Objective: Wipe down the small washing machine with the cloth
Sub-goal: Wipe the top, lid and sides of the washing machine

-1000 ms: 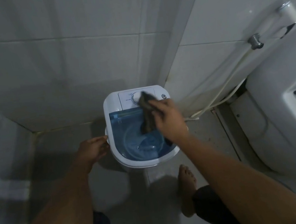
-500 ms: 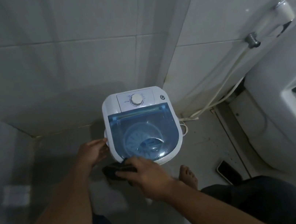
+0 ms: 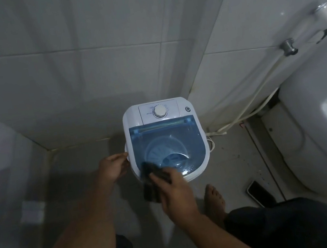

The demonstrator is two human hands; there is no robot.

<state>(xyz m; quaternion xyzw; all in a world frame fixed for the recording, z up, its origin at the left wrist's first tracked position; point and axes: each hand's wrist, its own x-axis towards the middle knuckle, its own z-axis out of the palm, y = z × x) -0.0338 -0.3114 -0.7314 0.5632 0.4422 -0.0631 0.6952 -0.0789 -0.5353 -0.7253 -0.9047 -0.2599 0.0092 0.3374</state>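
Note:
The small white washing machine point(image 3: 200, 156) with a blue see-through lid point(image 3: 164, 138) and a round dial point(image 3: 159, 110) stands on the floor in the tiled corner. My right hand point(image 3: 175, 192) grips a dark cloth point(image 3: 151, 186) at the machine's front left edge; the cloth hangs partly over the lid's near corner and down the front. My left hand point(image 3: 113, 167) rests against the machine's left side, fingers curled at its rim.
A toilet point(image 3: 319, 121) fills the right side, with a spray hose point(image 3: 260, 96) running down the wall to the floor behind the machine. A phone point(image 3: 258, 192) lies on the floor beside my bare foot point(image 3: 214, 203). Tiled walls close in behind and at left.
My right hand carried the cloth from the dial at the back down to the front left edge, then slightly up onto the lid's near corner. My left hand stayed at the machine's side.

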